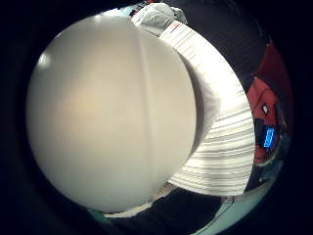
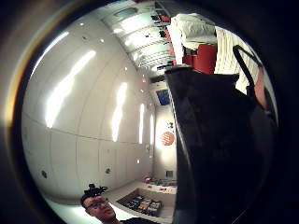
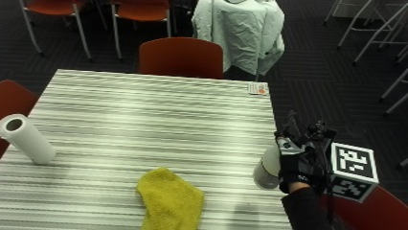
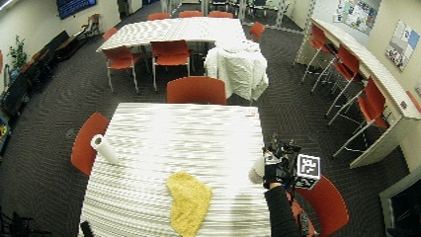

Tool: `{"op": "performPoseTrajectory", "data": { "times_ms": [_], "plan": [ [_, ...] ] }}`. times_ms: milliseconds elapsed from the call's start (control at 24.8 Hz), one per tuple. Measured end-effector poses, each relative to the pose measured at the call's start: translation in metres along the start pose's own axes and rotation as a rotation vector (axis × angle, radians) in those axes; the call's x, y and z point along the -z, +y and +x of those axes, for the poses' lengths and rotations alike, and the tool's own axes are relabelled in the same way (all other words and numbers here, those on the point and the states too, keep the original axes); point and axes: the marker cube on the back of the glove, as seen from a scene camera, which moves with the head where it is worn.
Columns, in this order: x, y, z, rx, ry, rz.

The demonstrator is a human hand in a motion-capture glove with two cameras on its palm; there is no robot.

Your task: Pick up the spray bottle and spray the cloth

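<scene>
- Outside view: a striped table (image 3: 153, 120) fills most of the frame, and the person's gloved right hand (image 3: 294, 163) is at its right edge, in the lower right of the frame.
- The hand's fingers are curled round a white spray bottle (image 3: 267, 168), so it is gripping the bottle. From here I cannot tell if the bottle stands on the table or is lifted a bit.
- The bottle sits at the right edge of the table, near the lower right corner of the frame.
- A yellow cloth (image 3: 169, 199) lies crumpled on the table at the bottom middle of the frame. It is to the left of the bottle and apart from it.
- A roll of paper towel (image 3: 27, 139) lies tilted on the table at the far left of the frame, well apart from the cloth.
- A small card (image 3: 257, 88) lies at the table's far right corner, in the upper middle of the frame.
- A red chair (image 3: 182, 57) stands just behind the table at the top of the frame, and a pale jacket (image 3: 239, 31) hangs behind it.
- In the little finger side palm view, the white bottle (image 1: 110, 110) fills most of the frame, so it is very close to the palm. The striped table (image 1: 225, 147) shows beside it.
- In the wide outside view, the hand (image 4: 273, 170) and the bottle (image 4: 258, 170) are at the right edge of the table, with the cloth (image 4: 189, 200) in the lower middle of the frame.
</scene>
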Motion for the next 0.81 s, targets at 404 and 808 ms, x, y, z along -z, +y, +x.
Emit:
{"op": "performPoseTrajectory", "data": {
  "times_ms": [404, 808],
  "plan": [
    [-0.064, 0.028, 0.000, 0.005, 0.031, -0.193],
    [-0.132, 0.063, -0.009, 0.003, 0.010, -0.412]
  ]
}}
